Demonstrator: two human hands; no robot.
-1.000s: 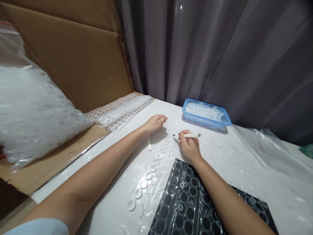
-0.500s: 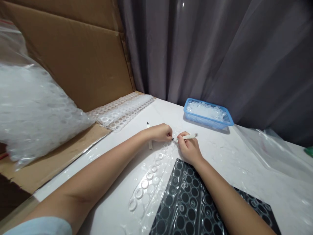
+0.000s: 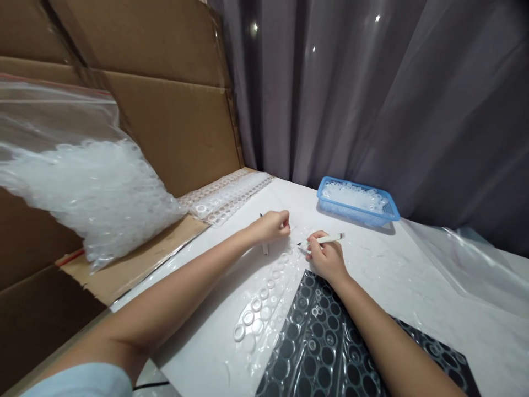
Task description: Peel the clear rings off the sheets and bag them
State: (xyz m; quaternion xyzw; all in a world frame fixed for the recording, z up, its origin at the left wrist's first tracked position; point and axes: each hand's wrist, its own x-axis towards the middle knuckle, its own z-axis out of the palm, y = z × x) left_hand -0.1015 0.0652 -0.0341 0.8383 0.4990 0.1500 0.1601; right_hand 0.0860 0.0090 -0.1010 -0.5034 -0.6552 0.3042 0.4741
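My right hand (image 3: pixel 328 258) grips a slim white craft knife (image 3: pixel 331 238) like a pen, its dark pointed tip aimed left. Just left of that tip, my left hand (image 3: pixel 273 226) is closed with thumb and fingers pressed together; whatever they pinch is too small or hidden to make out. Running toward me from between the hands is a clear plastic strip (image 3: pixel 257 305) with a row of whitish rings. A second white knife (image 3: pixel 265 249) lies on the table, partly covered by my left hand. Below my right hand rests a black board (image 3: pixel 303 364) covered with clear ring-patterned plastic sheeting.
A blue basket (image 3: pixel 359 216) of small clear rings stands at the back. At left, a large zip bag (image 3: pixel 111 187) full of rings leans by cardboard (image 3: pixel 165 121). Ring-patterned sheets (image 3: pixel 225 198) lie behind my left hand. Clear film (image 3: pixel 467 256) spreads at right, before a grey curtain (image 3: pixel 330 99).
My left hand has lifted away from the knife tip and strip, so the gap between my hands is wider. My right hand still holds the knife. The view has shifted slightly left.
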